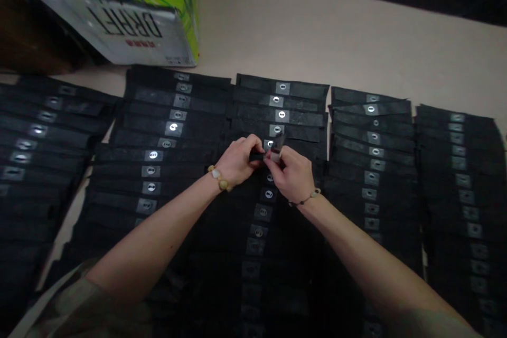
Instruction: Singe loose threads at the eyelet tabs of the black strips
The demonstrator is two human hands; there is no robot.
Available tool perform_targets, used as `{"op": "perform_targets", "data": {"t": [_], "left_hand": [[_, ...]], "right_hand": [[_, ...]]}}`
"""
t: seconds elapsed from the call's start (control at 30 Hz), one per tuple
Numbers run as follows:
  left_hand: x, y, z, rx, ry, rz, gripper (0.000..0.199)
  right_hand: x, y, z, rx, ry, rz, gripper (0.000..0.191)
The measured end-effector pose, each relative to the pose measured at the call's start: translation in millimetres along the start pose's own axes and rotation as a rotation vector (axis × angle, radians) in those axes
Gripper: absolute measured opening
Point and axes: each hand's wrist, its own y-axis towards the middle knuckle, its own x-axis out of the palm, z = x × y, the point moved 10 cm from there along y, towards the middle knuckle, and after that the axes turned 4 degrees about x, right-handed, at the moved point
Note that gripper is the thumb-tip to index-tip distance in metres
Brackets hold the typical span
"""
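My left hand (240, 159) is closed in a pinch on a small dark piece, too small to name for certain. Close beside it, my right hand (293, 173) pinches a small, partly see-through strip (277, 149). The fingertips of both hands nearly meet over the middle column of overlapping black fabric-like pieces (253, 116). Down that column runs a line of clear square stickers (269, 194), each with a round mark. What lies right under the fingers is hidden.
More columns of black pieces with stickers lie on the left (122, 169) and on the right (372, 163). A green and white carton (130, 31) stands at the back left of the pale table (317, 37). A dark brown object (27, 31) is beside the carton.
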Motion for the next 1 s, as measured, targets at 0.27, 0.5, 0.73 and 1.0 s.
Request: {"op": "perform_targets", "data": {"t": [0.27, 0.5, 0.73, 1.0], "left_hand": [[-8.0, 0, -8, -0.046, -0.295, 0.103, 0.021], [-26.7, -17, 43, 0.178, 0.006, 0.151, 0.009], [22.3, -33, 38, 0.128, 0.16, -0.033, 0.013], [23.9, -31, 32, 0.113, 0.127, -0.035, 0.01]], "right_hand": [[-9, -2, 11, 0.061, 0.158, 0.108, 0.007], [-23, -44, 50, 0.358, 0.631, 0.277, 0.014], [-6, -66, 57, 0.348, 0.632, 0.21, 0.013], [0, -60, 48, 0.277, 0.443, 0.162, 0.006]]}}
